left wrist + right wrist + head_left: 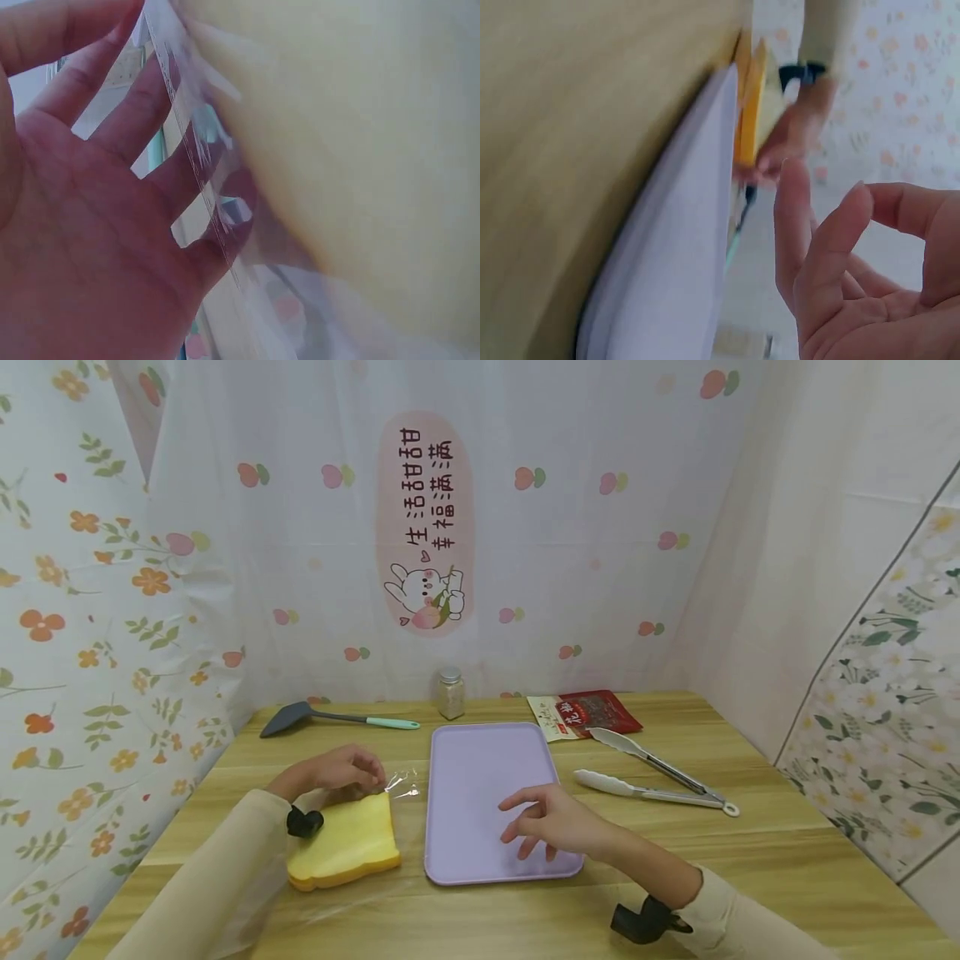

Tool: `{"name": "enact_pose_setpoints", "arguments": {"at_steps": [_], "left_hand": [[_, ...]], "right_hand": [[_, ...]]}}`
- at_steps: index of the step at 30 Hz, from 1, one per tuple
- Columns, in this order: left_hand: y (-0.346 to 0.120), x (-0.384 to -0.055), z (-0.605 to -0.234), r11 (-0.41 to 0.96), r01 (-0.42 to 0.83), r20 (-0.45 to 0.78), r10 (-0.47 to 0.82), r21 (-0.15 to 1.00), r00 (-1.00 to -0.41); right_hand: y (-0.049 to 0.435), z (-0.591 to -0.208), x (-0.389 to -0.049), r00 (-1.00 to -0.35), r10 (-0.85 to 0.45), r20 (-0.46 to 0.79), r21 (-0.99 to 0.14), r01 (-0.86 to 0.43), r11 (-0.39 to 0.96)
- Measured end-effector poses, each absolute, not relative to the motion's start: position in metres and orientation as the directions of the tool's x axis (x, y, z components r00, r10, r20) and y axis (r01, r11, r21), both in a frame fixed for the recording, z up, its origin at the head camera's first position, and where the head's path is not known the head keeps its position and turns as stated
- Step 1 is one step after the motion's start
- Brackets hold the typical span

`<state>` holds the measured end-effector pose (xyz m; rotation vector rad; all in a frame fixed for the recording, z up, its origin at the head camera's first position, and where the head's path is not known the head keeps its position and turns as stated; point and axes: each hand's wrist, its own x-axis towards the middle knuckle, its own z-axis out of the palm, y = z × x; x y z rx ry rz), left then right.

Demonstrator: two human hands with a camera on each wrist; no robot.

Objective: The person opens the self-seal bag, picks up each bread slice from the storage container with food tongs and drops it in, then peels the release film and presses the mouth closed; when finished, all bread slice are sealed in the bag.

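Note:
A thick yellow bread slice with a browned crust (348, 839) lies on the left of the table, in or under a clear plastic wrapper (405, 783). My left hand (348, 772) is at the slice's far edge. In the left wrist view its thumb and forefinger meet at the wrapper's edge (187, 142), and other fingers show through the film. Over the near right part of a lilac tray (487, 760) hovers my right hand (558, 822). Its fingers are loosely bent with nothing between them, as the right wrist view also shows.
At the back left lies a spatula with a mint handle (390, 723). A small lidded glass jar (451, 695) stands behind the tray. A red and cream packet (585, 714) lies back right, near white-tipped tongs (667, 795). Patterned curtains (570, 568) enclose the table.

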<state>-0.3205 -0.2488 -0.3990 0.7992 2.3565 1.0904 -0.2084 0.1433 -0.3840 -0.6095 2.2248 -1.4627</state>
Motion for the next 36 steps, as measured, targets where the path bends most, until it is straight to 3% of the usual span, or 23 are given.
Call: {"name": "enact_pose_setpoints", "arguments": {"at_steps": [9,16,24,31,36], "left_hand": [[-0.249,-0.320,-0.399,0.530,0.296,-0.168,0.660,0.794,-0.732],[-0.250,-0.319,-0.400,0.551,0.261,-0.195,0.635,0.792,-0.748],[-0.253,-0.318,-0.399,0.553,0.232,-0.209,0.620,0.801,-0.756],[-0.256,-0.316,-0.397,0.558,0.242,-0.200,0.616,0.794,-0.762],[-0.261,-0.312,-0.394,0.557,0.267,-0.155,0.597,0.787,-0.787]], "right_hand": [[0.075,-0.400,-0.169,-0.743,-0.630,-0.225,-0.972,0.130,0.195],[0.034,-0.417,-0.149,-0.779,-0.576,-0.249,-0.968,0.215,0.127],[0.009,-0.424,-0.145,-0.766,-0.561,-0.313,-0.948,0.291,0.131],[0.005,-0.427,-0.145,-0.785,-0.552,-0.282,-0.957,0.272,0.102],[0.011,-0.425,-0.152,-0.835,-0.517,-0.187,-0.982,0.138,0.131]]}}
